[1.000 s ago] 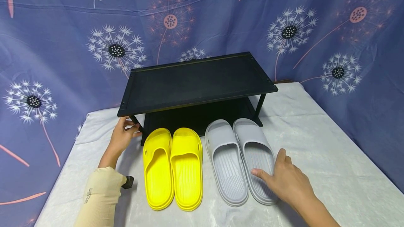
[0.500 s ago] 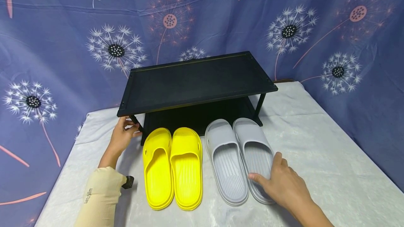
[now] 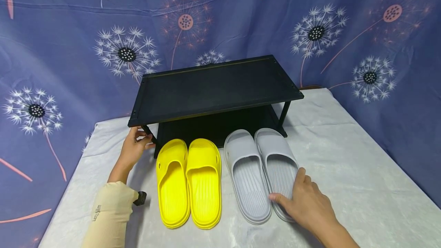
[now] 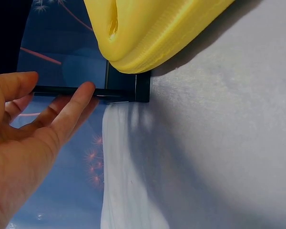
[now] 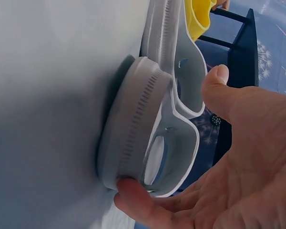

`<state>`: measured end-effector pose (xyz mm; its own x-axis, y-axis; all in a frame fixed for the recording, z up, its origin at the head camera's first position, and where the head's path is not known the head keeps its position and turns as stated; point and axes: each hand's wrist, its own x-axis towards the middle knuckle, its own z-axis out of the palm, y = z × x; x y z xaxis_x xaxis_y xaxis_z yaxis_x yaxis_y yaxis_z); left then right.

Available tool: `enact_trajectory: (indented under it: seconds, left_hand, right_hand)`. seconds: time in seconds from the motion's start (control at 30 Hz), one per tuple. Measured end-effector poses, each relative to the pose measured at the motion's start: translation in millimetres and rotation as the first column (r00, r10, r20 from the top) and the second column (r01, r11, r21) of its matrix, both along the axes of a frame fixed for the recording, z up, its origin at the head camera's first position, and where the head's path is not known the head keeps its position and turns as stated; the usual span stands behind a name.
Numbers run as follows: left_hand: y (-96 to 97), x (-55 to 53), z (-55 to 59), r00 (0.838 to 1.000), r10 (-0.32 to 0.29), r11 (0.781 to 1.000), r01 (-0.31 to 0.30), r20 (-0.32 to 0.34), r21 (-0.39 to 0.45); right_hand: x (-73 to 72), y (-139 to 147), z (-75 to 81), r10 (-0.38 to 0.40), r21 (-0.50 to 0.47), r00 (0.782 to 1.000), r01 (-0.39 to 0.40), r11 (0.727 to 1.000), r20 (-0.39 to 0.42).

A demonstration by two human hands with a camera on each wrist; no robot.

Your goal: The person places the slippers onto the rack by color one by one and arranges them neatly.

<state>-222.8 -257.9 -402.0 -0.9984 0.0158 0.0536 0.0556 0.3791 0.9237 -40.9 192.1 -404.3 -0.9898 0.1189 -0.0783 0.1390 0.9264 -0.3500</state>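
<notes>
My left hand [image 3: 133,149] is at the left front leg of a black two-tier shoe rack [image 3: 217,89], thumb on one side of the leg and fingers on the other. In the left wrist view the left hand [image 4: 38,124] holds that thin leg [image 4: 117,92]. A pair of yellow slippers [image 3: 204,198] lies in front of the rack, toes toward it. To their right is a pair of grey slippers [image 3: 249,186]. My right hand [image 3: 310,202] spreads over the right grey slipper [image 5: 133,114], thumb apart from it, a fingertip at its outer edge.
The rack stands at the back of a table covered with a white cloth [image 3: 361,171]. Behind it hangs a blue curtain [image 3: 241,18] with dandelion prints. A small black object [image 3: 140,198] is at the left sleeve [image 3: 111,209].
My right hand has moved slightly left and closer over the right grey slipper. The left hand, the rack and the slippers stay put.
</notes>
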Motion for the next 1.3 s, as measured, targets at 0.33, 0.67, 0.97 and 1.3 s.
enact_trajectory:
  seconds: [0.33, 0.67, 0.97, 1.3]
  left_hand:
    - [15.6, 14.8, 26.5, 1.0, 0.0, 1.0, 0.0, 0.017, 0.016]
    - [15.2, 15.3, 27.4, 1.0, -0.004, 1.0, 0.004, 0.017, 0.01]
    - [16.4, 16.4, 29.1, 1.0, -0.004, 1.0, 0.004, 0.03, 0.003]
    - [16.2, 16.7, 28.6, 0.999, -0.002, 1.0, 0.002, 0.036, -0.001]
  right_hand:
    - [1.3, 2, -6.6, 0.013, -0.006, 0.998, -0.013, 1.0, 0.067]
    - [5.4, 1, -12.2, 0.018, -0.014, 1.0, -0.018, 1.0, 0.012]
    - [6.4, -1, -15.3, 0.019, -0.008, 1.0, -0.019, 1.0, 0.011]
    - [5.8, -2, -15.2, -0.016, -0.027, 0.999, 0.018, 0.999, 0.049]
